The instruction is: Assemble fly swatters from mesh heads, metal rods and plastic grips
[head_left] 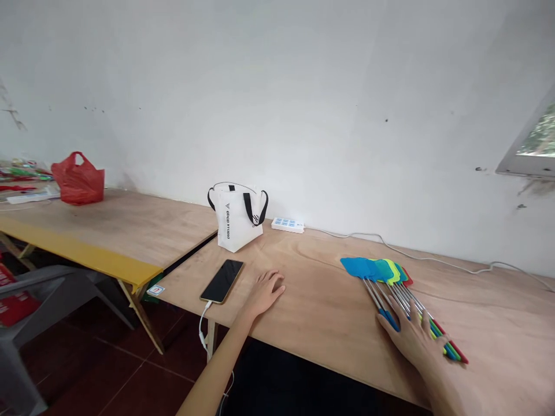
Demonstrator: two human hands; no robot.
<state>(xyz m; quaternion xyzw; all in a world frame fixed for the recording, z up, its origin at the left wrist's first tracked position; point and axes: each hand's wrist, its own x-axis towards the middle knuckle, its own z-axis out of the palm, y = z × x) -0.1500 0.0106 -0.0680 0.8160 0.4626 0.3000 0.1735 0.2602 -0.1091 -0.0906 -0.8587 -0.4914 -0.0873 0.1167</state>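
Note:
A fanned pile of fly swatters (376, 269) lies on the right part of the wooden table, with blue, green, yellow and red heads, thin metal shafts and coloured handles. My right hand (414, 335) rests across their handles, fingers spread and lying on top rather than wrapped round them. Part of the handles is hidden under it. My left hand (265, 290) lies on the bare tabletop, fingers loosely bent and apart, holding nothing. Just left of that hand is a dark-screened phone (222, 281), plugged into a white cable (202, 329).
Against the wall stand a white bag (237, 222) with black handles and a white power strip (288, 225), its cord running right. Leftward, a second table (147, 222) carries a red plastic bag (80, 182). A grey chair (56, 312) stands below it.

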